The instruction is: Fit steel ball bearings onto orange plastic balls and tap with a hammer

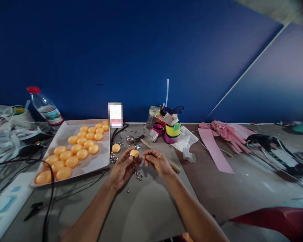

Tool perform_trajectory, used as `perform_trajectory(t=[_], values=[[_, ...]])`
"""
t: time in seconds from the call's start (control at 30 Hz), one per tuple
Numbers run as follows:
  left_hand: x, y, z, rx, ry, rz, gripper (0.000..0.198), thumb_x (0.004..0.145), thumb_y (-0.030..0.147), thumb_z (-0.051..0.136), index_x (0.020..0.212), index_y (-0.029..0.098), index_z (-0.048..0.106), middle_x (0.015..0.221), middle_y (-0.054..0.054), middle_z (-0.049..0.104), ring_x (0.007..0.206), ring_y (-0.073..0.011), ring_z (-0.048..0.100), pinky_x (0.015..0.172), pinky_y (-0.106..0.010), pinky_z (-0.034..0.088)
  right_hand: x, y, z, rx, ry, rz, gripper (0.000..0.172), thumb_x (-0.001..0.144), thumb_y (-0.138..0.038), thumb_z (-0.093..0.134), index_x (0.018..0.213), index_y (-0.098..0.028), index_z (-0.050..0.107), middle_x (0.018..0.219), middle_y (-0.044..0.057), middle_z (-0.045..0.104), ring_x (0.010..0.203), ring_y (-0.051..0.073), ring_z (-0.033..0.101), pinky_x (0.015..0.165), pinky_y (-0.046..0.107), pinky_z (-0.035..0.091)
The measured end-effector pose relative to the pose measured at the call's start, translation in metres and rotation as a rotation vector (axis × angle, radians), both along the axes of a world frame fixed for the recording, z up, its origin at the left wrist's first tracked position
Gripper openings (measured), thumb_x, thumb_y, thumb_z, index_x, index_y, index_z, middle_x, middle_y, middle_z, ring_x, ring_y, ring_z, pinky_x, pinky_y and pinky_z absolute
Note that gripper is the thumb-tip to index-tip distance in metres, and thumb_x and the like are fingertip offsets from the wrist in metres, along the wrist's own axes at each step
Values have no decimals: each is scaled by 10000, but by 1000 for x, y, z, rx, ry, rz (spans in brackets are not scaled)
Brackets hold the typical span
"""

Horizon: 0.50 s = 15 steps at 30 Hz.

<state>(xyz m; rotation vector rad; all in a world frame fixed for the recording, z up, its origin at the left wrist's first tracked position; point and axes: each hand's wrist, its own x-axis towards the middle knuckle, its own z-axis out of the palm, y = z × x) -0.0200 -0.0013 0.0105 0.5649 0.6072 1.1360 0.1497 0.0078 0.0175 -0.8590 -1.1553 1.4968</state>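
In my left hand is a small orange ball, held between thumb and fingers at the middle of the table. My right hand is just to its right, thumb and fingertips pinched together; anything between them is too small to make out. Another orange ball lies on the table behind my left hand. Small silver beads are scattered below and around the hands. A shiny round metal piece sits farther back. To the left, a white tray holds rows of several orange balls.
A wooden-handled tool lies behind my right hand. Farther back stand a phone, a jar and a yellow-and-pink container. A bottle and cables are left; pink strips lie right.
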Motion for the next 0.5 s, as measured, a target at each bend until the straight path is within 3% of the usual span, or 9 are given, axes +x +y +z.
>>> perform_trajectory(t=[0.17, 0.33, 0.5], values=[[2, 0, -2, -11, 10, 5, 461, 703, 188, 721, 1139, 226, 578, 979, -35, 674, 832, -184, 670, 816, -317, 514, -9, -1, -6, 80, -83, -84, 98, 715, -258, 642, 759, -184, 597, 595, -43, 559, 434, 69, 471, 472, 220, 363], [4, 2, -8, -4, 24, 17, 357, 684, 218, 737, 1021, 187, 623, 995, -44, 659, 822, -176, 654, 824, -336, 506, -16, -2, -11, 158, -91, -97, 100, 700, -250, 641, 751, -190, 580, 748, -26, 566, 452, 50, 448, 457, 216, 355], [6, 2, -10, 0, 89, 48, 371, 673, 241, 741, 1018, 171, 623, 973, -48, 653, 777, -147, 630, 789, -310, 499, -19, -3, -13, 95, -150, -86, 94, 708, -254, 613, 753, -189, 563, 532, -68, 473, 451, 74, 419, 458, 212, 329]])
